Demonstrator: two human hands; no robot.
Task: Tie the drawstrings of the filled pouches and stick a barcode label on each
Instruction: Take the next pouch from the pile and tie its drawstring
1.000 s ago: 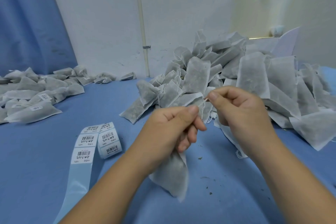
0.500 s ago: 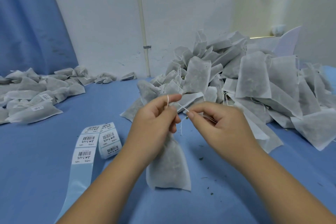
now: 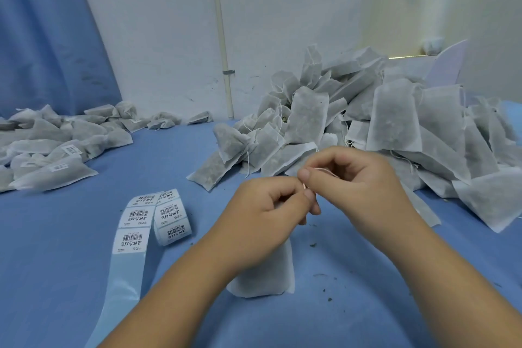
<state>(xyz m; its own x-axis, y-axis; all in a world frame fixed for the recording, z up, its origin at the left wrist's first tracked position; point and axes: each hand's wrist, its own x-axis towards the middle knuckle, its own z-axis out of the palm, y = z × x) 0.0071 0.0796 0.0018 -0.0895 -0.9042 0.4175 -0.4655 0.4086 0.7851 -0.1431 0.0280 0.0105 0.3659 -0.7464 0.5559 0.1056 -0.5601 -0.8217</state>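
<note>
A filled white pouch [image 3: 271, 277] stands upright on the blue table, its top hidden behind my hands. My left hand [image 3: 262, 215] is curled at the pouch's neck, fingertips pinching the drawstring. My right hand [image 3: 353, 186] meets it from the right, and its thumb and forefinger pinch a thin white drawstring [image 3: 324, 170] that loops over its fingers. The knot itself is hidden between the fingertips. A roll of barcode labels [image 3: 169, 217] lies to the left, its strip of labels [image 3: 132, 229] trailing toward me.
A big heap of untied filled pouches [image 3: 395, 133] fills the back right of the table. Several tied, labelled pouches [image 3: 53, 150] lie at the far left. Blue curtain and white wall stand behind. Dark crumbs dot the cloth near my right forearm.
My hands have closed together over the pouch's neck, the right one moving left and the left one turning down. The pouch now stands lower, on the table.
</note>
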